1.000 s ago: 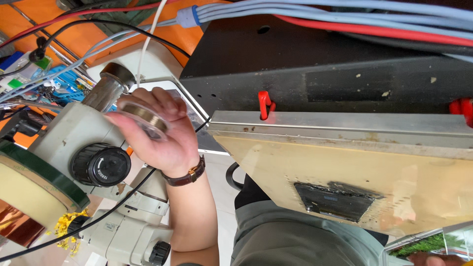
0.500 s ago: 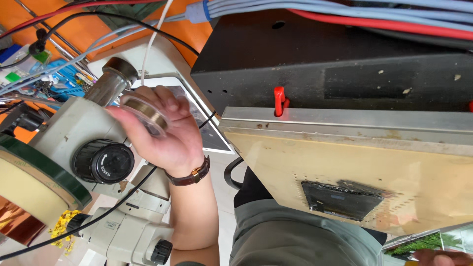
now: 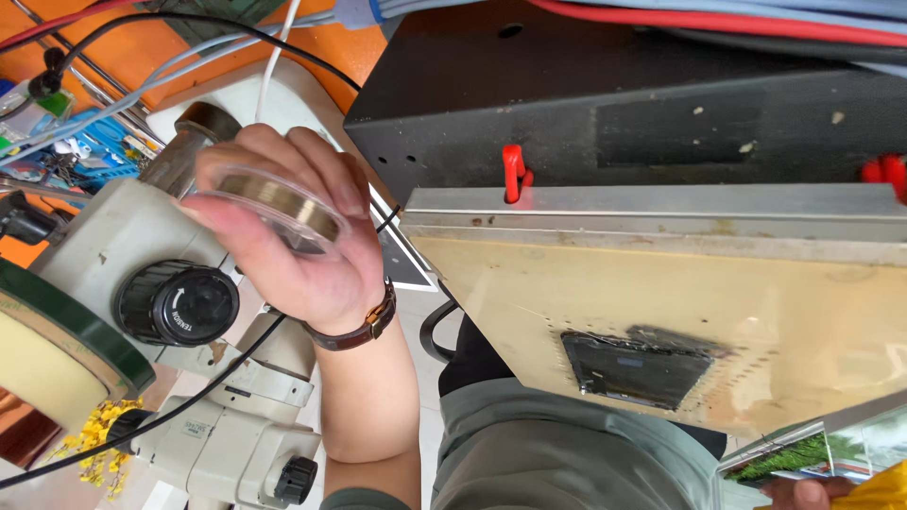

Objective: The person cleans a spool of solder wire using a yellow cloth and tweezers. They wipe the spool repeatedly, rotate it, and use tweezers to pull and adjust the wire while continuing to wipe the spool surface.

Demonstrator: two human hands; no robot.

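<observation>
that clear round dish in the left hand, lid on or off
Cannot tell: the clear round dish sits tilted in the left hand, fingers covering its rim.

The person wears a brown strap watch (image 3: pixel 364 321) on the wrist of the left hand (image 3: pixel 283 236), the arm is bare up to the elbow, and a grey-green shirt (image 3: pixel 557 453) with soft folds covers the body below.

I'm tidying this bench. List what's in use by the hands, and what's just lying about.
In use:
left hand
clear spool of fine wire, held by it beside the microscope
right hand, fingertips at the frame's edge on a glossy printed packet

Lying about:
black metal box
tan plate with a dark patch
red clips
cables
</observation>
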